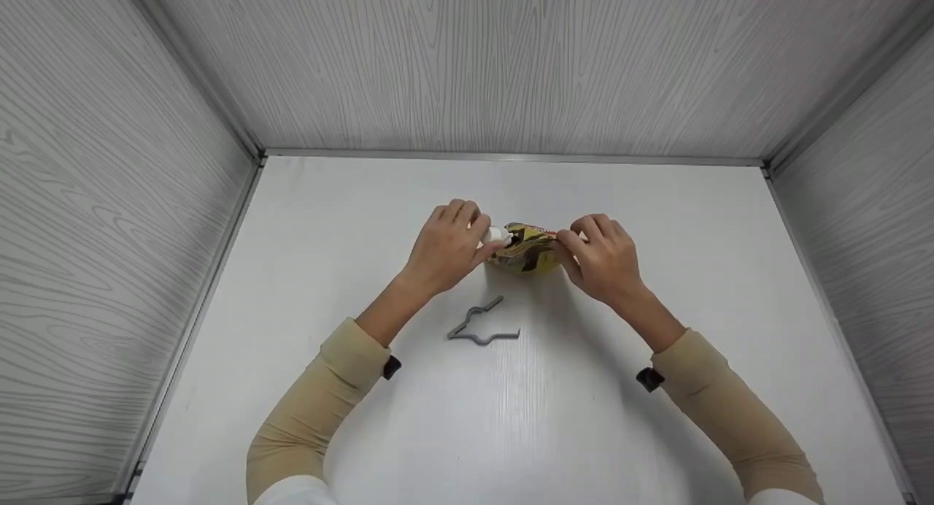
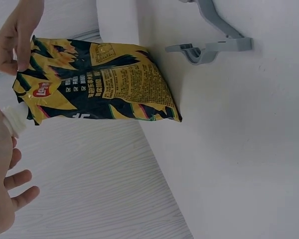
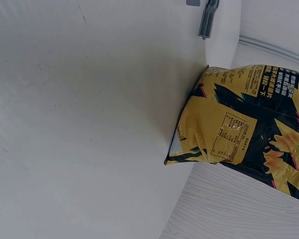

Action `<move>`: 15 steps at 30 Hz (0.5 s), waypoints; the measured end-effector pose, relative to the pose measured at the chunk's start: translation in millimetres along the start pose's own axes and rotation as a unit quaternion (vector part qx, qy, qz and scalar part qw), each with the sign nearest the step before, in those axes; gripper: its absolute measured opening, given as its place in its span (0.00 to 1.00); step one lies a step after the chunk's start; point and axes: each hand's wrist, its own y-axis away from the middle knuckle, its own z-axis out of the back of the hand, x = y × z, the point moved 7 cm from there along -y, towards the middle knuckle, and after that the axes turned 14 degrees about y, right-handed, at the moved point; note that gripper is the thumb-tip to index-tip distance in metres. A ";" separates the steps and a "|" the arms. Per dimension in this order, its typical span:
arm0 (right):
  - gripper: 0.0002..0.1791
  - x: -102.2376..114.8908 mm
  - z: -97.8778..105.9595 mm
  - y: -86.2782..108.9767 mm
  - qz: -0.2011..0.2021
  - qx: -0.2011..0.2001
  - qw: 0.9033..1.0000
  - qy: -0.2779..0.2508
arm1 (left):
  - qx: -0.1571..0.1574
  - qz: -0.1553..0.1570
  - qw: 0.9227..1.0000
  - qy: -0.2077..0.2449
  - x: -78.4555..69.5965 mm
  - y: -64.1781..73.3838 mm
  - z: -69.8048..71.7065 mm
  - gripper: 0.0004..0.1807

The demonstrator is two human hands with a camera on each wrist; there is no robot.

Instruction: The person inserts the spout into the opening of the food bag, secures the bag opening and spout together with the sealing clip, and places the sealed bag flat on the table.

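Note:
A yellow and black chip bag (image 1: 536,260) stands upright on the table, its printed back plain in the left wrist view. My left hand (image 1: 450,246) holds a small white plastic piece (image 1: 498,235), which looks like a spout, against the left end of the bag's top. Fingers hide part of this piece. With thumb and fingers, my right hand (image 1: 602,257) pinches the top edge of the bag at the other end. Nearer to me lies a grey hinged clip (image 1: 467,335), spread in a V, with a rounded bulge in each arm; neither hand touches it.
The white table (image 1: 350,220) has grey wood-grain panels at the back (image 1: 496,74), left (image 1: 109,220) and right (image 1: 868,220). Metal strips (image 1: 408,155) run along the table's edges. The bag stands a short way in front of the back panel.

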 end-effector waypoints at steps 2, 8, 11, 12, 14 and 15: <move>0.08 0.2 0.0 0.4 0.002 -0.001 1.000 0.000 | 0.002 0.002 1.000 0.008 -0.4 0.9 -2.0 0.27; 0.09 0.0 -0.4 0.3 0.001 0.001 1.000 -0.001 | 0.019 0.016 0.999 0.033 -0.7 2.4 -9.1 0.25; 0.08 -0.1 -0.9 1.0 0.002 0.004 1.000 -0.003 | 0.027 0.024 0.998 0.046 0.1 2.9 -13.0 0.25; 0.08 -0.1 -0.8 1.0 0.001 0.004 1.000 -0.004 | 0.028 0.025 0.998 0.050 0.3 2.9 -14.0 0.25; 0.08 0.2 -0.1 1.0 0.001 0.003 1.000 -0.004 | 0.031 0.028 0.998 0.054 0.6 2.6 -15.5 0.25; 0.08 0.3 0.2 0.9 0.000 0.003 1.000 -0.004 | 0.031 0.029 0.998 0.055 0.8 2.5 -16.1 0.25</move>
